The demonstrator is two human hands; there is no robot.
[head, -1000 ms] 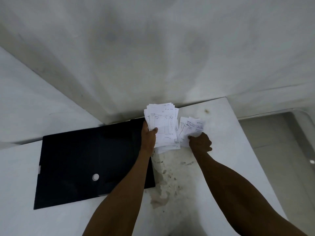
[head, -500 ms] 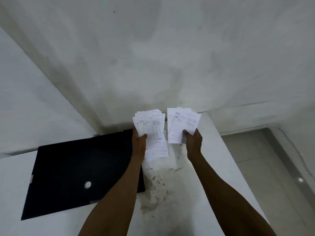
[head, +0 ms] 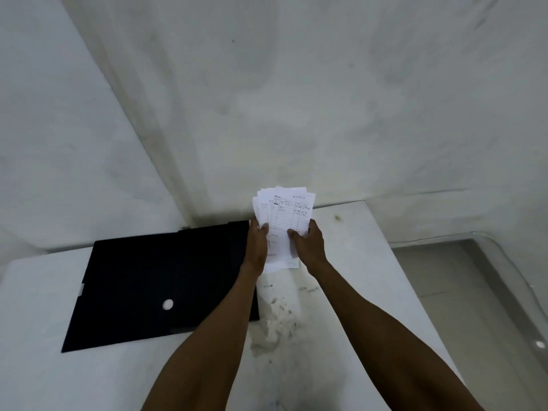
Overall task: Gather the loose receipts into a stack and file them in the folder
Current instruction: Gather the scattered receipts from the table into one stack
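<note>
Both hands hold one bundle of receipts (head: 286, 213) between them, lifted clear of the white tabletop (head: 364, 262). The left hand (head: 257, 246) grips the bundle's left edge. Its thumb (head: 264, 229) is curled over the front sheet, and its other fingers are hidden behind the paper. The right hand (head: 310, 247) pinches the right edge the same way, thumb on the printed face and the remaining fingers (head: 311, 229) wrapped round the side. The two thumbs sit near each other, with a strip of the front sheet showing between them.

Above the fingers the receipts fan out a little, with several top corners staggered towards the left. The front sheet carries a ruled table whose print is too small to read. Below the fingers the lower ends of the sheets hang unevenly.

The black folder (head: 154, 280) lies flat on the tabletop to the left of the left-hand fingers, its far right corner just beside that hand. The left forearm (head: 207, 336) crosses over its right edge. A round white spot (head: 167, 304) shows on its cover, well down and left of the fingers. A stained patch (head: 274, 324) marks the tabletop below the fingers, between the forearms. A dark speck (head: 337, 218) lies to the right of the right-hand fingers. A pale wall (head: 296, 99) rises beyond them.
</note>
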